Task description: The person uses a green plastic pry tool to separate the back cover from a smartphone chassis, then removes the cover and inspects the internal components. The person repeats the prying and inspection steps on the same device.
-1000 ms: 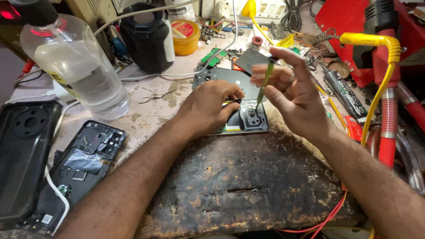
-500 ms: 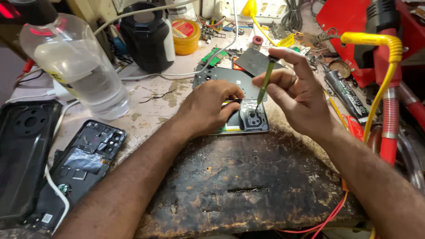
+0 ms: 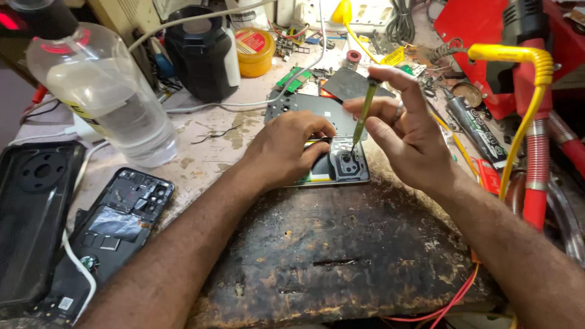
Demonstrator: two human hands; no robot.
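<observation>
An opened phone [image 3: 341, 170] lies on a worn dark work mat [image 3: 341, 256], its camera end toward me. My left hand [image 3: 286, 149] presses down on the phone's left side and holds it still. My right hand [image 3: 408, 131] grips a thin green screwdriver [image 3: 364, 113] upright between thumb and fingers. The tip of the screwdriver rests on the phone near the round camera module [image 3: 348, 163]. A dark back cover [image 3: 311, 106] lies just behind the phone.
A clear plastic bottle [image 3: 103, 91] stands at the left. Another opened phone [image 3: 113, 213] and a black case [image 3: 33, 207] lie at the lower left. A black jar [image 3: 201, 52], a yellow tin [image 3: 255, 52], a yellow cable [image 3: 524, 97] and red tools [image 3: 536, 170] crowd the back and right.
My right hand has brought the screwdriver down and leftward until its tip meets the phone near the camera module. My left hand has stayed on the phone.
</observation>
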